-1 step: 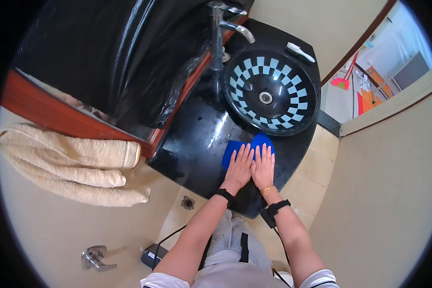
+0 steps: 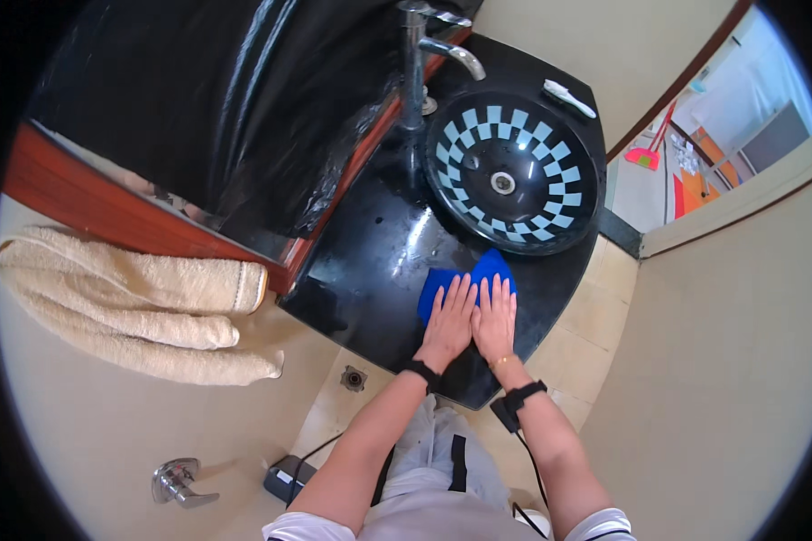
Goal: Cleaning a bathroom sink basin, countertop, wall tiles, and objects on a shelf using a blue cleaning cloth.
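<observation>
A folded blue cloth (image 2: 490,264) lies on the black countertop (image 2: 352,279), just on the near side of the round basin. My left hand (image 2: 449,320) rests flat on it with the fingers stretched out. Beside it, my right hand (image 2: 493,317) is pressed flat on the same cloth, its fingers straight. The two hands touch or nearly touch along their inner edges, and they cover much of the cloth. The black basin (image 2: 559,236) has a checkered band of pale squares and a round metal drain (image 2: 502,184).
A tall chrome faucet (image 2: 412,77) stands at the basin's far left. A white-handled brush (image 2: 568,97) lies at the counter's far right corner. On the left hangs a beige towel (image 2: 135,279), below a wood-framed mirror (image 2: 198,117). Through the doorway a red dustpan (image 2: 642,158) shows.
</observation>
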The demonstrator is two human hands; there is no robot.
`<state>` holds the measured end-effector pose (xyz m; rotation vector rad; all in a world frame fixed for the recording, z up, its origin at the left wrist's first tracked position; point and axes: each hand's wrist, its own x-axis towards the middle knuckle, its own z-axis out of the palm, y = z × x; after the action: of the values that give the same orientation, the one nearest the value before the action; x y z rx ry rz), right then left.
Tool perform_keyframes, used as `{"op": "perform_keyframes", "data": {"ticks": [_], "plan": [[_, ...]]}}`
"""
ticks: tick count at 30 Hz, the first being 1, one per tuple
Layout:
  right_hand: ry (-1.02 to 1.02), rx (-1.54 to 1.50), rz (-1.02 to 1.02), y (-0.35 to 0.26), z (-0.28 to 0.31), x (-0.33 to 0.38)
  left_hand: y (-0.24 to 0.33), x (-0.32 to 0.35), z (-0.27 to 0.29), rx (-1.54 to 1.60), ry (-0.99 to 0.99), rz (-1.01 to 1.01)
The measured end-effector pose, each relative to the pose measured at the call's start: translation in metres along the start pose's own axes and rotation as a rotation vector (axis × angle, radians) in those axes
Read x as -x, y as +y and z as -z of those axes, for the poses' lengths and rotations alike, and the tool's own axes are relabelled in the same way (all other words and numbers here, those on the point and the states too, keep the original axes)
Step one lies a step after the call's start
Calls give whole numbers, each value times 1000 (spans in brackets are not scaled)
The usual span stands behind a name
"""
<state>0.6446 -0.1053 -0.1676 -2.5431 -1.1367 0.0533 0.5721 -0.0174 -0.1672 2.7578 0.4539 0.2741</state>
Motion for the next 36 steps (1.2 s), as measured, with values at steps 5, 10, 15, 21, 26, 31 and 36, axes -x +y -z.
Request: {"op": "perform_keyframes", "data": {"ticks": [5, 10, 15, 21, 26, 31, 36], "plan": [[-154, -50, 115, -49, -2, 74, -5, 99, 21, 51, -72, 76], [-208, -150, 320, -104, -25, 45, -55, 128, 40, -113, -96, 283], [-100, -175, 481, -153, -54, -39, -128, 88, 62, -161, 8, 405], [-104, -179, 461, -172, -59, -46, -148, 89, 74, -120, 16, 404], [-182, -211, 485, -165, -49, 5, -120, 140, 61, -108, -33, 416], [-177, -206, 482, -177, -54, -9, -137, 130, 71, -115, -42, 398], [-84, -179, 470, -186, -67, -51, -165, 90, 82, -115, -12, 389]]}}
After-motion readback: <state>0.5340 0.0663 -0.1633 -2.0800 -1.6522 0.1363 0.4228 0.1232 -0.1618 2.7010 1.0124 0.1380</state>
